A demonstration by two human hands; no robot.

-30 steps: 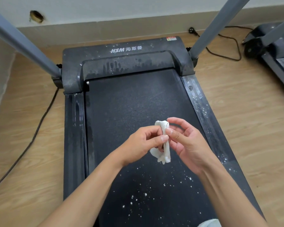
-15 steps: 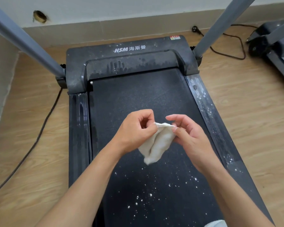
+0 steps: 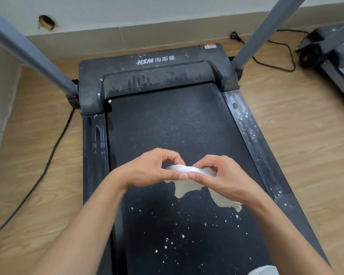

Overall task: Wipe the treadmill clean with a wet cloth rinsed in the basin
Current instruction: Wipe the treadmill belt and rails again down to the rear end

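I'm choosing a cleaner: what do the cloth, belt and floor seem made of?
Cloth: white ribbed textile, fine ridges along its fold. Belt: matte black, finely grained, likely rubber. Floor: pale wood-grain planks with slight sheen, wood or laminate; cannot tell.

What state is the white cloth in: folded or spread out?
Partly spread: the left hand and right hand pinch the cloth along its top edge; the rest hangs loose.

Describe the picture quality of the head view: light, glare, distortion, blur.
Head view: soft, even light with no hard shadows. A streaky wet sheen shows on the treadmill's left side rail. Wide-angle stretch fans the grey uprights outward toward the corners. The left hand, right hand and cloth look sharp, and the white specks on the belt are crisp.
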